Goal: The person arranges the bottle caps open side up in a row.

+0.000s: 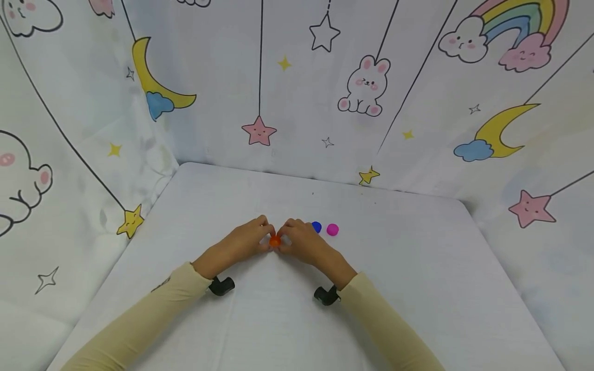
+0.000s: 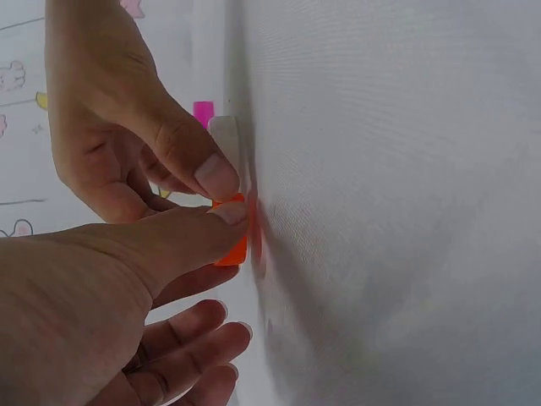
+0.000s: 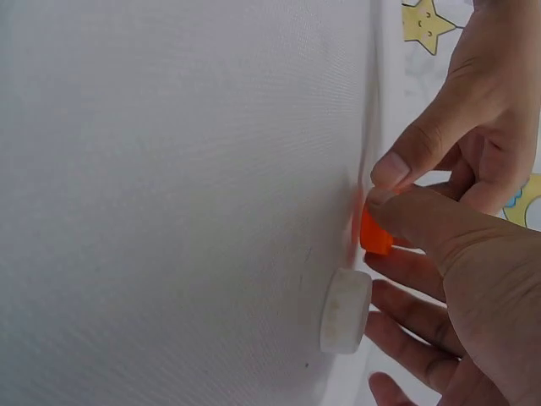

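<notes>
A small orange disc (image 1: 275, 241), thick like a bottle cap, stands low at the white table's middle with both hands on it. My left hand (image 1: 248, 238) pinches it from the left between thumb and forefinger; its other fingers spread loosely in the left wrist view. From the other side my right hand (image 1: 303, 241) grips it the same way, the two thumbs almost meeting. Right by the right hand's fingers is a white disc (image 3: 345, 311), hidden under that hand in the head view. Beyond the right hand lie a blue disc (image 1: 317, 226), partly covered, and a magenta disc (image 1: 332, 230).
The white table (image 1: 417, 288) reaches back to a cloth backdrop (image 1: 297, 93) printed with stars, moons and a bunny. Black wrist cameras (image 1: 223, 286) hang under both forearms, close over the tabletop.
</notes>
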A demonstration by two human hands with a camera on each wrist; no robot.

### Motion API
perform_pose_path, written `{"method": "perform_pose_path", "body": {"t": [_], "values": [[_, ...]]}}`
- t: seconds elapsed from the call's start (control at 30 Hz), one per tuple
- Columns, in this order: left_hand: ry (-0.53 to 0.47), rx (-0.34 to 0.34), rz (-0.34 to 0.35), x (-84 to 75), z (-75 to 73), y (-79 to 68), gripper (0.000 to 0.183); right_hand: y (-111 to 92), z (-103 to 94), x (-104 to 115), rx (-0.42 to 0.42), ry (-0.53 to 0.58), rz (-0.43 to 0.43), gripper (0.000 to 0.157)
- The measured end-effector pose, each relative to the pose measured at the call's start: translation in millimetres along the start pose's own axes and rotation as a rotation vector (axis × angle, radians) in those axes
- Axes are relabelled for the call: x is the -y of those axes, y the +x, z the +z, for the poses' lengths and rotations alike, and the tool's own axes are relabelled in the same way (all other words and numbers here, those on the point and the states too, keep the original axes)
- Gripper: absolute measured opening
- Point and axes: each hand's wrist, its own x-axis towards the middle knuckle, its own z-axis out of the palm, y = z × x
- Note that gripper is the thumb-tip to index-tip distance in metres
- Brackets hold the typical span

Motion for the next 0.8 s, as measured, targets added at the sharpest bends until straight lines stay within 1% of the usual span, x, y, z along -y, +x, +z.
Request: {"method": "perform_pose_path", "body": {"t": [0.2,0.47,0.63,0.8], "values": [[0.030,-0.004,0.010,1.5,4.5,1.5,0.024,0.1,2.3,-0.4,0.009,-0.010,0.007,0.030],[0.053,-0.031,0.032,2.7,6.4,1.1,0.023,0.6,2.1,1.2,-0.019,-0.014,-0.008,0.027],[0.053,-0.025,0.025,0.4,5.0,0.2,0.025,0.3,3.6,2.2,-0.013,-0.024,-0.002,0.028],[0.049,-0.021,0.015,1.5,6.6,0.5,0.025,-0.3,3.8,3.3,-0.012,-0.026,0.004,0.030]]}}
